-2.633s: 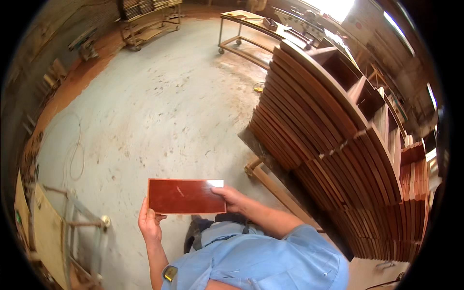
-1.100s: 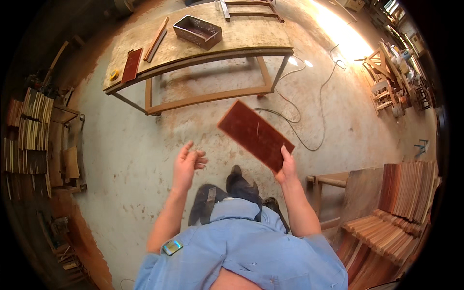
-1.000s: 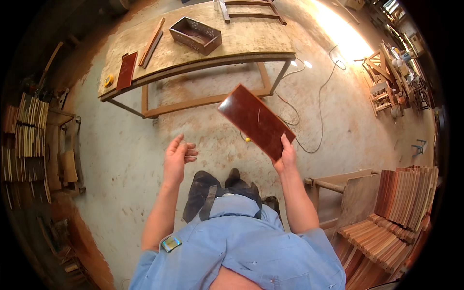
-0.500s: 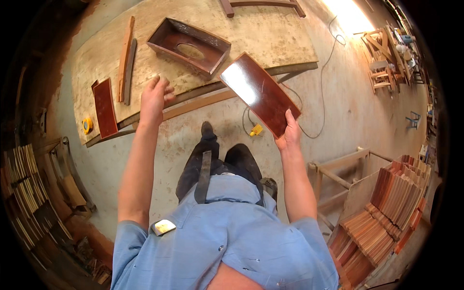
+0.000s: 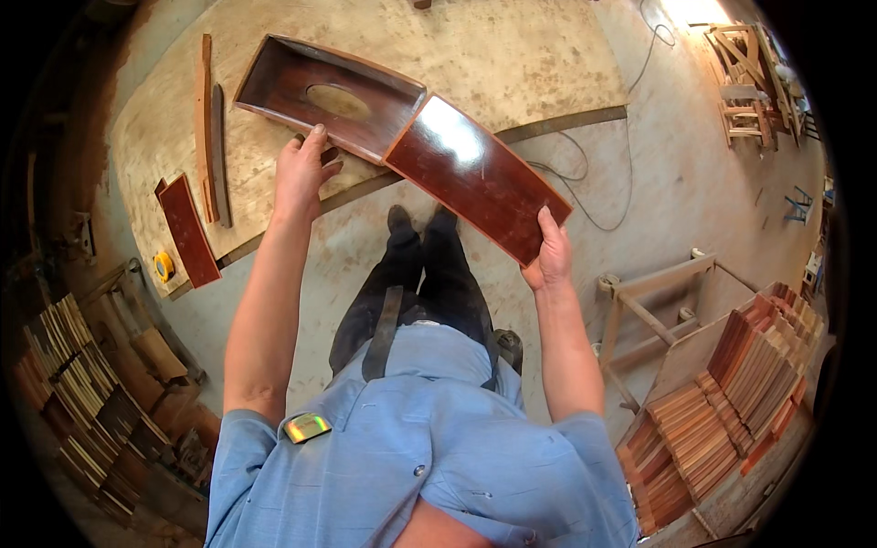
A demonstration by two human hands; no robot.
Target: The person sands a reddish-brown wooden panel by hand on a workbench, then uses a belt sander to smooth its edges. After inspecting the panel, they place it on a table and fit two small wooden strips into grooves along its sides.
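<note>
My right hand [image 5: 550, 251] grips the lower right end of a glossy dark red-brown wooden panel [image 5: 484, 187], thumb on top and fingers underneath. The panel slants up to the left, its far end right against the right end of an open wooden box [image 5: 388, 119] in view; whether they touch I cannot tell. That box lies on the worktable with its open side up and has an oval hole in its bottom. At the box's near long side is my left hand [image 5: 306, 169], fingers apart and loosely bent, nothing visible in them.
On the worktable [image 5: 521, 64], left of the box, lie two long wooden strips [image 5: 208, 137], a smaller red-brown panel [image 5: 189, 228] and a yellow tape measure [image 5: 163, 266]. Stacked wood strips [image 5: 722, 402] stand at right beside a wooden frame [image 5: 658, 292]. A cable [image 5: 630, 173] crosses the floor.
I have come nearer the worktable, my feet now side by side. The panel's far end has reached the box's right end. My left hand has moved up to the box's near side.
</note>
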